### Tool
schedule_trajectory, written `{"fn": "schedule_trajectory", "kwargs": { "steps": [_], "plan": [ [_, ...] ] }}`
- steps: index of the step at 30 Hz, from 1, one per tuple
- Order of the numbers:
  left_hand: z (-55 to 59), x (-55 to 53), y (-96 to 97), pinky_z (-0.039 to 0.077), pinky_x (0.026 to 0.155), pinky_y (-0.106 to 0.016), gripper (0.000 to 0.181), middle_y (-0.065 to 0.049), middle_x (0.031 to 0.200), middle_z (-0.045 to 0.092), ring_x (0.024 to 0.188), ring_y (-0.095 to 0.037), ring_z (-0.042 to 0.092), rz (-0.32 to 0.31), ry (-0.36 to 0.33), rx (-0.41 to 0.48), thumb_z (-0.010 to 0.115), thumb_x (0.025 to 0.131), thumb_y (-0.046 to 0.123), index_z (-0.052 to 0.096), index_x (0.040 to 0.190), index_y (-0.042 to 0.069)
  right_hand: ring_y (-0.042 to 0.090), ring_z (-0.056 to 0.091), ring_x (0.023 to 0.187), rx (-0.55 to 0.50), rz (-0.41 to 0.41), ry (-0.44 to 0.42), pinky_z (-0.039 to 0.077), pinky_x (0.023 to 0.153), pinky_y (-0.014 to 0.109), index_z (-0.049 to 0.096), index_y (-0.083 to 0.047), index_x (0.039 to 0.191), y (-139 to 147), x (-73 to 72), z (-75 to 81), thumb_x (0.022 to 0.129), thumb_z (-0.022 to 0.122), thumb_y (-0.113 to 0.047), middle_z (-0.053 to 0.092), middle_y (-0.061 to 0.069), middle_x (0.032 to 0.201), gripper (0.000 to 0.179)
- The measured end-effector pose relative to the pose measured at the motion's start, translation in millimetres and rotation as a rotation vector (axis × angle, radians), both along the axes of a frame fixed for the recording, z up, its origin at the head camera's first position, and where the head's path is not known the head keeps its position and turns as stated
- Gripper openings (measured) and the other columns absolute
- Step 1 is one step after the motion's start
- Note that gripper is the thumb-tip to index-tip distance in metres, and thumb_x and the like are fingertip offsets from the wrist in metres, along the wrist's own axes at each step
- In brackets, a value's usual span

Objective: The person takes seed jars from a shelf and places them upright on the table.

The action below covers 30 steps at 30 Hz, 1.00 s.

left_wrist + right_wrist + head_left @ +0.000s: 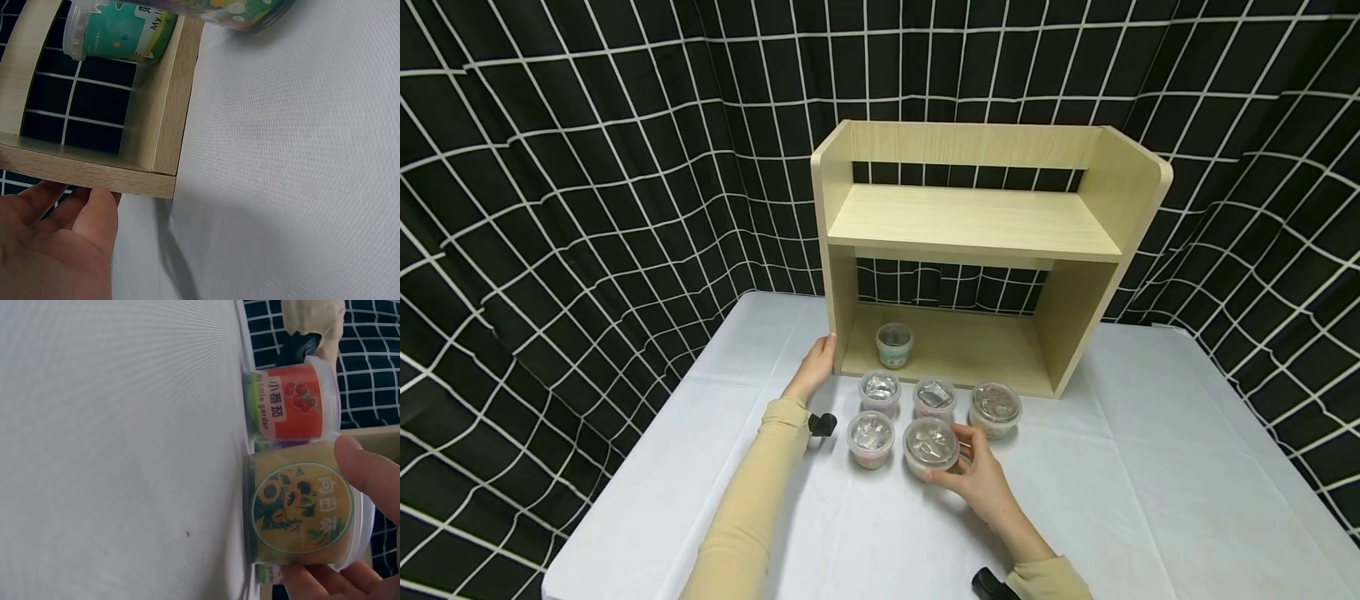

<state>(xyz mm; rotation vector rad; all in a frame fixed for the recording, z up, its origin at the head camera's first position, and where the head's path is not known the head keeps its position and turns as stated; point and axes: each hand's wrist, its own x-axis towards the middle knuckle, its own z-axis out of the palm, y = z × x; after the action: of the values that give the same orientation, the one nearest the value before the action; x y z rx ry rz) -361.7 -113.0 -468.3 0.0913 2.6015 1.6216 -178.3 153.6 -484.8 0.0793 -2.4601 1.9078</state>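
My right hand [988, 487] grips a lidded plastic tub [931, 443] at the front of a group on the table, thumb on one side and fingers on the other. In the right wrist view this tub has a yellow label [300, 509] with sunflowers, and its base is at the tabletop. My left hand [811, 368] rests against the outer left side of a small wooden shelf unit [973, 218], near its bottom front corner. In the left wrist view, the thumb [100, 219] lies by the panel edge; the other fingertips are partly hidden behind it.
A teal-labelled tub [894, 346] stands on the lower shelf at the left. Beside the gripped tub is one with a red tomato label [300, 403]. Behind stand a left tub [880, 390], a middle tub [935, 397] and a wider right tub [996, 407].
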Motion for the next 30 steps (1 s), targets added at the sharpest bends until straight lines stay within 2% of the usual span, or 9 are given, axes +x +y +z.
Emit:
{"fn": "schedule_trajectory", "kwargs": {
  "steps": [12,16,20,25,30],
  "plan": [
    [-1.0,-0.2,0.6,0.021,0.107,-0.05,0.07,-0.021,0.145,0.029,0.132,-0.038,0.025,0.008,-0.011,0.009,0.019,0.098,0.055,0.027,0.144,0.003,0.039,0.035,0.126,-0.035,0.061,-0.022,0.03,0.104,0.039,0.031,0.005,0.133,5,-0.2,6.8,0.066,0.083,-0.005,0.033,0.025,0.139,0.086],
    [-0.8,-0.8,0.5,0.022,0.106,-0.05,0.068,-0.022,0.144,0.031,0.132,-0.039,0.026,0.009,0.0,0.005,0.02,0.098,0.053,0.029,0.143,0.002,0.039,0.031,0.129,-0.07,0.107,-0.016,0.026,0.105,0.039,0.03,0.008,0.134,10,-2.5,19.6,0.071,0.079,-0.003,0.032,0.028,0.139,0.081],
    [-0.8,-2.0,-0.6,0.021,0.107,-0.049,0.069,-0.021,0.145,0.03,0.132,-0.037,0.025,0.005,0.004,0.014,0.02,0.098,0.054,0.028,0.143,0.003,0.038,0.029,0.131,-0.048,0.154,0.015,0.024,0.107,0.039,0.03,0.009,0.134,15,-10.0,38.6,0.079,0.073,-0.005,0.032,0.029,0.139,0.071],
    [-1.8,-0.9,-1.5,0.021,0.107,-0.048,0.071,-0.018,0.146,0.028,0.133,-0.035,0.024,-0.007,-0.015,0.025,0.02,0.097,0.057,0.026,0.145,0.005,0.036,0.031,0.13,0.011,0.184,0.059,0.026,0.107,0.04,0.031,0.008,0.134,19,-25.4,59.1,0.085,0.069,-0.013,0.035,0.028,0.138,0.066],
    [-2.7,-0.7,-1.9,0.021,0.108,-0.047,0.074,-0.016,0.147,0.027,0.134,-0.034,0.023,-0.013,-0.028,0.028,0.019,0.095,0.06,0.024,0.146,0.007,0.036,0.031,0.129,0.013,0.181,0.071,0.026,0.107,0.04,0.03,0.008,0.134,20,-40.6,70.9,0.086,0.067,-0.011,0.035,0.028,0.138,0.064]
  ]
}}
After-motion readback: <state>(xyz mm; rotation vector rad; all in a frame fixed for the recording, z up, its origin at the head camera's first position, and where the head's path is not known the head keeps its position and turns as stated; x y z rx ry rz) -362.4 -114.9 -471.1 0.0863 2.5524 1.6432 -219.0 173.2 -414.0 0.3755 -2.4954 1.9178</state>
